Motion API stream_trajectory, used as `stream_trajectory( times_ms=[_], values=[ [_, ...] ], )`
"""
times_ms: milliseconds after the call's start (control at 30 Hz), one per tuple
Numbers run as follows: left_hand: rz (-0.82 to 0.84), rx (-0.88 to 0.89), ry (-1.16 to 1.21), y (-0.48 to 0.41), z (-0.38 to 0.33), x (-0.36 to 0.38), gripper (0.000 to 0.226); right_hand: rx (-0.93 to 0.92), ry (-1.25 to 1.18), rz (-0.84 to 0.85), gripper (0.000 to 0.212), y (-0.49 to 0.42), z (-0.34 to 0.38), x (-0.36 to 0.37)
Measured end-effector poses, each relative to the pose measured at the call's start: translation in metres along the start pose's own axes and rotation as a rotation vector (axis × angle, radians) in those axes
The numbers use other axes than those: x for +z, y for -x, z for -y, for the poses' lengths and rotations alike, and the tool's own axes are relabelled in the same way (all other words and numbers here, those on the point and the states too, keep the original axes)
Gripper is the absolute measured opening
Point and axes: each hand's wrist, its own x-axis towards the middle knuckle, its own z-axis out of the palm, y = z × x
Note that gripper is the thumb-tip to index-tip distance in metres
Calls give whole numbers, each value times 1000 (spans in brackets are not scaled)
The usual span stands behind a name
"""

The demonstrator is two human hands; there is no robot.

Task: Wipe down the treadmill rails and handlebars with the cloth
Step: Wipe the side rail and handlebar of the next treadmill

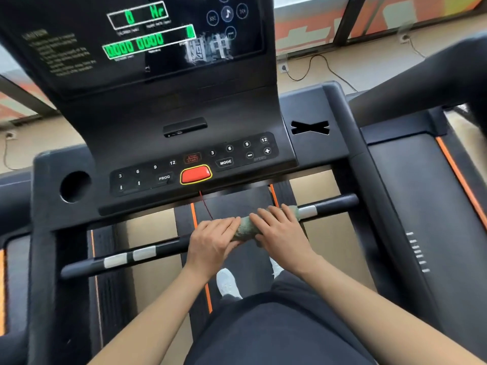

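Note:
A black front handlebar (163, 248) with silver sensor plates runs across the treadmill from lower left to upper right. A grey-green cloth (246, 227) is wrapped around its middle. My left hand (210, 243) grips the cloth and bar on the left side, fingers curled over the top. My right hand (282, 230) lies over the cloth on the right side, fingers wrapped over the bar. The black right side rail (395, 206) and left side rail (42, 259) run toward me on either side.
The console (163, 122) with a lit green display, number buttons and a red stop button (195, 174) stands just beyond the bar. A red safety cord (207, 206) hangs from it. Below are the belt (237, 204) and my white shoes (228, 283). Another treadmill (434, 180) stands right.

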Motion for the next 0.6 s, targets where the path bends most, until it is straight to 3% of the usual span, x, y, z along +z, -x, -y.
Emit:
stream_trajectory(
  times_ms=[367, 500, 600],
  values=[
    [-122, -65, 131, 36, 39, -19, 30, -34, -6, -44, 51, -18, 54, 12],
    [-98, -184, 231, 39, 39, -27, 35, -52, -15, -47, 53, -20, 59, 15],
    [-32, -172, 295, 28, 33, -34, 41, -63, -11, -32, 53, -18, 46, 16]
  ],
)
